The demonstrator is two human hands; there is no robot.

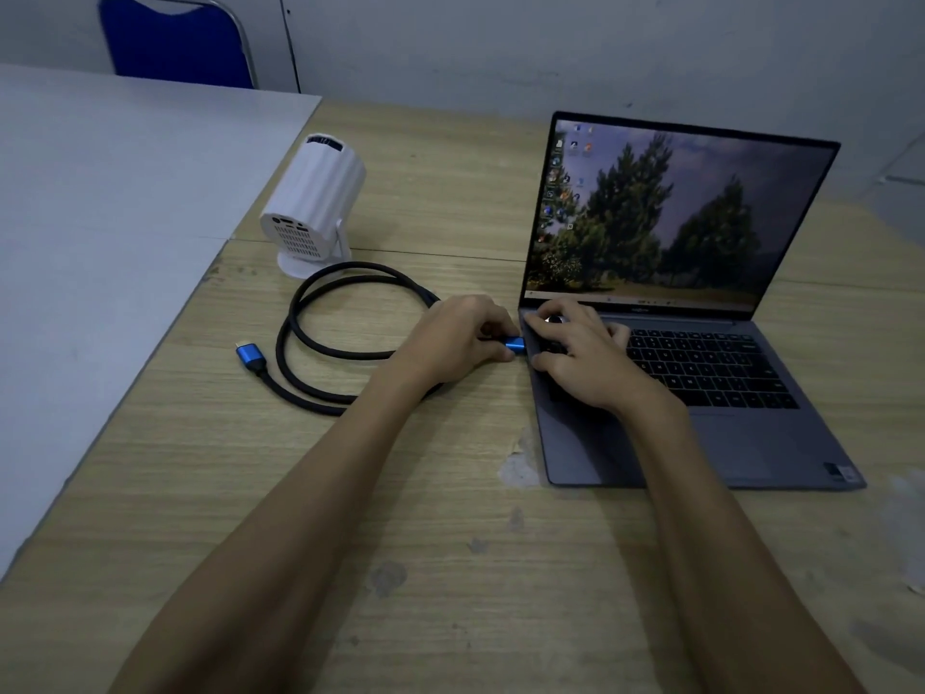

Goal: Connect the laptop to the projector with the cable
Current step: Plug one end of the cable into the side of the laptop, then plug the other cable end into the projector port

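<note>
A grey laptop (741, 433) stands open on the wooden table, its screen lit with a picture of trees. My left hand (450, 343) pinches a blue cable plug (514, 344) against the laptop's left edge. My right hand (580, 358) presses flat on the laptop's left keyboard corner. The black braided cable (310, 338) lies coiled on the table, and its other blue plug (252, 354) lies free to the left. A white cylindrical projector (313, 202) sits on its stand behind the coil, its port side facing me.
The wooden table (450, 568) spreads in front of me with worn patches near the laptop's front corner. A white tabletop (100, 217) adjoins it on the left. A blue chair (175, 37) stands against the far wall.
</note>
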